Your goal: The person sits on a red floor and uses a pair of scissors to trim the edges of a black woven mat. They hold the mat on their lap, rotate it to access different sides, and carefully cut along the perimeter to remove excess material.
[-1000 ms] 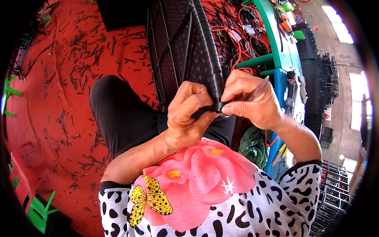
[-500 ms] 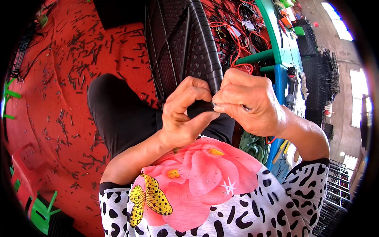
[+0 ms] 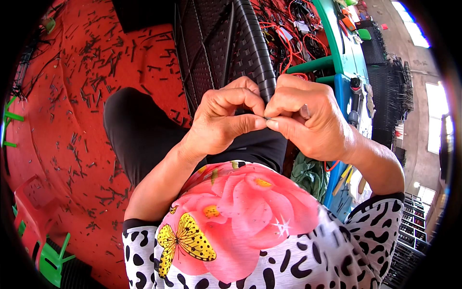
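My left hand (image 3: pixel 219 118) is closed in a pinch, thumb and forefinger pressed together. Against its fingertips meets my right hand (image 3: pixel 313 118), pinching too, with the other fingers curled. Whatever lies between the tips is too small to name; only a dark speck shows. A small greyish thing peeks out between the curled right fingers, its kind unclear. Just beyond both hands stands a piece of black woven furniture (image 3: pixel 248 48), its rounded wrapped edge running away from me and its near end partly hidden by the hands.
Black strip offcuts (image 3: pixel 103 70) litter the red floor (image 3: pixel 53 130) at left. A red plastic chair (image 3: pixel 33 212) stands lower left. To the right are a green-edged table (image 3: pixel 332 45), a power tool (image 3: pixel 355 101), tangled red and black cords (image 3: pixel 288 36) and a dark green bag (image 3: pixel 308 176).
Both hands have risen slightly, farther from my body. The left thumb and forefinger, apart before, are now pinched together against the right fingertips.
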A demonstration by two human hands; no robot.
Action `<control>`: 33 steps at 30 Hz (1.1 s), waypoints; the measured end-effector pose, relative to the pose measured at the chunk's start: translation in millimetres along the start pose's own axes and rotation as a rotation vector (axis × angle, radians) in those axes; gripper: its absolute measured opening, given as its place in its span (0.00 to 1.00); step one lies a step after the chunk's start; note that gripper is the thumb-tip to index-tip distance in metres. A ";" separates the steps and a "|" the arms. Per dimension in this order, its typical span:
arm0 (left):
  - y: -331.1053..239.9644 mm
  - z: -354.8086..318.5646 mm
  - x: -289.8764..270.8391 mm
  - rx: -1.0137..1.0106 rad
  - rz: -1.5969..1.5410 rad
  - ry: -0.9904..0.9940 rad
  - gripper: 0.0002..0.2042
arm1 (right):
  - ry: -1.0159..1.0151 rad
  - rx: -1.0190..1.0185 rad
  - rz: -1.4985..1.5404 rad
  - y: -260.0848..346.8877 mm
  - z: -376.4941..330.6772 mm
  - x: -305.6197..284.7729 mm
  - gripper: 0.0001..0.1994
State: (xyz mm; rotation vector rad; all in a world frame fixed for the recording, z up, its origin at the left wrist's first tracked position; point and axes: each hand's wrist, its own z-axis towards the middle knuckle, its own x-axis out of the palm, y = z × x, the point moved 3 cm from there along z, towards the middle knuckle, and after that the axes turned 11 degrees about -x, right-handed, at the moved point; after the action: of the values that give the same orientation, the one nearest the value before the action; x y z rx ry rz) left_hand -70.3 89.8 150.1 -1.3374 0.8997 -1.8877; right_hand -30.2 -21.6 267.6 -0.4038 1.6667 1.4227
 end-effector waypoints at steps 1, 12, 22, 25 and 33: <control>-0.5 -0.5 0.8 0.021 0.027 -0.018 0.05 | -0.008 0.003 0.019 0.0 0.4 0.2 0.05; -1.5 -11.0 4.1 -0.022 -0.077 -0.117 0.05 | -0.118 0.240 0.549 -19.9 -8.0 4.4 0.06; 1.4 -9.6 6.1 -0.030 -0.019 -0.146 0.06 | -0.085 0.554 0.477 -14.9 3.8 -3.3 0.12; 1.9 -7.8 5.6 -0.006 0.026 -0.141 0.06 | -0.075 0.543 0.410 -14.7 2.9 -1.9 0.13; 1.1 -5.0 1.1 -0.026 -0.014 -0.065 0.06 | -0.009 0.464 0.525 -15.7 0.5 -0.9 0.15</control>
State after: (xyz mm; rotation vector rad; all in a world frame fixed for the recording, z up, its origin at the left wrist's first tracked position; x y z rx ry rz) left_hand -75.2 89.1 148.6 -1.4158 0.8862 -1.8381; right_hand -18.2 -26.0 258.5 0.3244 2.1178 1.3217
